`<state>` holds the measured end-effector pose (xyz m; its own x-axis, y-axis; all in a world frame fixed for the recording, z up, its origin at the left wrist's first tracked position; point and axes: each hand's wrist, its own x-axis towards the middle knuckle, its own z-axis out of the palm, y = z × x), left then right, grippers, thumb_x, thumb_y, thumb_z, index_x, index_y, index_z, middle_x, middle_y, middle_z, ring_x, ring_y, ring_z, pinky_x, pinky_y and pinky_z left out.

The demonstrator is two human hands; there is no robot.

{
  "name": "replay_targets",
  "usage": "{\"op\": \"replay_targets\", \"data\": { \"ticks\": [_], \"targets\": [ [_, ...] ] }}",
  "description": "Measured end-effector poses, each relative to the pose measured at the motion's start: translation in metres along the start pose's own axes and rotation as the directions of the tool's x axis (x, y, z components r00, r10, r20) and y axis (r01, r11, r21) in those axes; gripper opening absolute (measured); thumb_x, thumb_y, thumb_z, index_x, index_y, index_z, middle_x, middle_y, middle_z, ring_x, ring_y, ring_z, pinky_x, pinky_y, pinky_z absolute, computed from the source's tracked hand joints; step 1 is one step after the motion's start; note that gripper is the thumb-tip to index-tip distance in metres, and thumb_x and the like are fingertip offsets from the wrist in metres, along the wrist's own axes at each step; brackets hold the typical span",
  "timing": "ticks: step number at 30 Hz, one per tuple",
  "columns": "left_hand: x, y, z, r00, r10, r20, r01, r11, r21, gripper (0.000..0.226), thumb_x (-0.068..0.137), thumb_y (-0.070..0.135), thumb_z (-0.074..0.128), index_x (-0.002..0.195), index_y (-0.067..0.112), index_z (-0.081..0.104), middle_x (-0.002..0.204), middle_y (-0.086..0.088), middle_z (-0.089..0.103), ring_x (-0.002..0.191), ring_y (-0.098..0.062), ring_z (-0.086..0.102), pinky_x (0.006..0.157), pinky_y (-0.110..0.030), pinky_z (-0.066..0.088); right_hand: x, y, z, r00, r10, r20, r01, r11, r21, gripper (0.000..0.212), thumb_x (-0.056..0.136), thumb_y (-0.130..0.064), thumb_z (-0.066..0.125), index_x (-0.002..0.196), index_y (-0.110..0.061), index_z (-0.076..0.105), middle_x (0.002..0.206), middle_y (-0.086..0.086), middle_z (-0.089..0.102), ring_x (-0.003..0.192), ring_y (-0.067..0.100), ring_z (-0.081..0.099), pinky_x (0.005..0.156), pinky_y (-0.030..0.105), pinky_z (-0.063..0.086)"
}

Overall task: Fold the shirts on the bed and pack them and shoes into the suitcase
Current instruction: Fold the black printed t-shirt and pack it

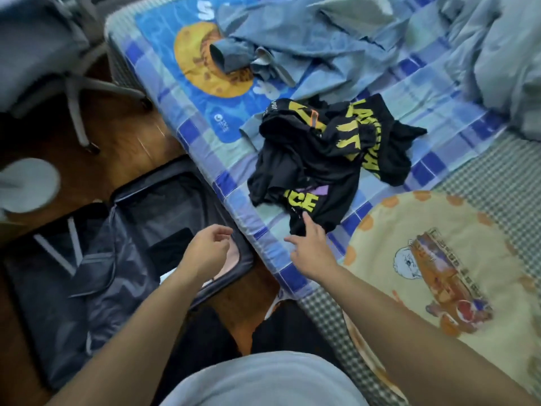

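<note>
Head view: everything is seen from above, looking down past the chest, with the edges of the frame blurred.
Black shirt: found crumpled on the bed, near its edge, with yellow lettering broken up by the folds; only "ICE" can be read, the rest is hidden in the creases.
Right hand: stretched out over the bed edge, fingers spread and straight, the forefinger tip laid against the lower hem of the black shirt; nothing is gripped.
Left hand: held above the suitcase, apart from the right hand, fingers loosely curled, nothing held.
Suitcase: lying open on the floor beside the bed, dark lining and crossed straps shown; its near corner is covered by the left forearm, and a dark flat item inside cannot be made out.
Blue garment: heaped unfolded at the far end of the bed, one cuff rolled toward the camera; its full shape is lost in the folds.
Yellow cartoon cloth: spread at the right, partly covered by the right forearm and cut off by the frame.
Chair: seen top left, blurred, only partly in frame.
Shoes: a pale rounded shape at the left edge is too blurred to be named.
</note>
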<state>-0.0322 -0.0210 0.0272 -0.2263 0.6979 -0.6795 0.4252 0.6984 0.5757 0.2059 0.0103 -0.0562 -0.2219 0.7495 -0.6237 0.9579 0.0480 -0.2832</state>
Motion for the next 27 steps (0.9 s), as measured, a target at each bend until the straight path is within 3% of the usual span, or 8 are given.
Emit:
{"op": "replay_targets", "data": {
  "ticks": [3, 5, 8, 11, 15, 21, 25, 27],
  "targets": [
    [-0.019, 0.018, 0.011, 1.000, -0.015, -0.011, 0.015, 1.000, -0.010, 0.027, 0.096, 0.011, 0.054, 0.108, 0.031, 0.068, 0.107, 0.007, 0.069, 0.095, -0.017, 0.066, 0.079, -0.036, 0.052, 0.030, 0.011, 0.001, 0.992, -0.021, 0.126, 0.052, 0.968, -0.244, 0.053, 0.096, -0.010, 0.049, 0.144, -0.031, 0.048, 0.166, 0.005, -0.025, 0.152, 0.040, -0.014, 0.116, 0.051, 0.028],
    [-0.027, 0.024, 0.012, 1.000, -0.019, -0.009, 0.019, 1.000, -0.005, 0.024, 0.098, 0.013, 0.057, 0.107, 0.031, 0.070, 0.106, 0.008, 0.070, 0.090, -0.015, 0.066, 0.085, -0.039, 0.054, 0.045, 0.030, -0.002, 0.989, -0.006, 0.144, 0.041, 0.969, -0.242, 0.053, 0.095, -0.010, 0.049, 0.147, -0.017, 0.041, 0.168, 0.009, -0.004, 0.153, 0.041, -0.001, 0.118, 0.053, 0.024],
    [-0.027, 0.018, 0.006, 0.999, -0.030, -0.041, 0.028, 0.999, -0.040, 0.022, 0.099, 0.017, 0.059, 0.100, 0.035, 0.071, 0.100, 0.008, 0.073, 0.085, -0.016, 0.068, 0.085, -0.041, 0.055, 0.048, 0.044, -0.021, 0.997, 0.072, -0.031, -0.066, 0.984, 0.168, 0.046, 0.102, -0.029, 0.029, 0.121, -0.002, 0.060, 0.135, 0.017, 0.051, 0.129, 0.038, 0.046, 0.101, 0.046, 0.044],
    [-0.029, 0.013, 0.006, 0.997, -0.077, -0.019, 0.075, 0.991, -0.111, 0.024, 0.099, 0.012, 0.057, 0.099, 0.031, 0.072, 0.099, 0.001, 0.075, 0.091, -0.021, 0.071, 0.088, -0.045, 0.056, 0.020, 0.050, -0.065, 0.904, 0.407, -0.130, -0.193, 0.660, 0.726, 0.032, 0.104, -0.013, 0.043, 0.112, -0.016, 0.075, 0.113, 0.010, 0.069, 0.107, 0.027, 0.061, 0.085, 0.033, 0.049],
    [-0.040, 0.045, 0.012, 0.995, -0.016, 0.100, 0.029, 0.991, -0.130, 0.022, 0.099, 0.006, 0.054, 0.109, 0.018, 0.070, 0.103, -0.005, 0.072, 0.086, -0.023, 0.068, 0.082, -0.042, 0.055, -0.023, 0.032, -0.175, 0.854, 0.399, -0.333, 0.094, 0.511, 0.854, 0.034, 0.102, -0.005, 0.049, 0.116, -0.022, 0.075, 0.116, 0.001, 0.070, 0.096, 0.011, 0.064, 0.078, 0.020, 0.051],
    [-0.051, 0.177, -0.007, 0.873, 0.461, 0.161, -0.433, 0.883, -0.181, 0.042, 0.099, 0.017, 0.063, 0.136, 0.033, 0.050, 0.128, 0.004, 0.057, 0.101, -0.008, 0.061, 0.072, -0.019, 0.049, -0.144, -0.020, -0.329, 0.627, 0.381, -0.680, 0.650, 0.225, 0.726, 0.039, 0.101, 0.002, 0.049, 0.099, -0.026, 0.076, 0.105, 0.001, 0.076, 0.101, 0.014, 0.071, 0.099, 0.032, 0.055],
    [-0.085, 0.224, -0.007, 0.706, 0.671, 0.228, -0.633, 0.741, -0.222, 0.069, 0.096, 0.013, 0.067, 0.149, 0.040, 0.032, 0.122, 0.020, 0.051, 0.098, 0.018, 0.056, 0.074, -0.011, 0.050, -0.259, -0.004, -0.296, 0.494, 0.593, -0.636, 0.824, -0.086, 0.560, 0.030, 0.102, 0.003, 0.045, 0.116, -0.009, 0.068, 0.111, 0.010, 0.075, 0.105, 0.020, 0.071, 0.092, 0.029, 0.057],
    [-0.099, 0.223, 0.001, 0.652, 0.699, 0.293, -0.673, 0.712, -0.201, 0.075, 0.095, 0.010, 0.068, 0.152, 0.039, 0.029, 0.124, 0.028, 0.046, 0.107, 0.013, 0.052, 0.091, -0.016, 0.047, -0.302, 0.015, -0.255, 0.459, 0.723, -0.516, 0.853, -0.197, 0.483, 0.029, 0.102, 0.000, 0.046, 0.121, -0.009, 0.066, 0.119, 0.014, 0.072, 0.109, 0.024, 0.069, 0.088, 0.030, 0.059]
  ]
}}
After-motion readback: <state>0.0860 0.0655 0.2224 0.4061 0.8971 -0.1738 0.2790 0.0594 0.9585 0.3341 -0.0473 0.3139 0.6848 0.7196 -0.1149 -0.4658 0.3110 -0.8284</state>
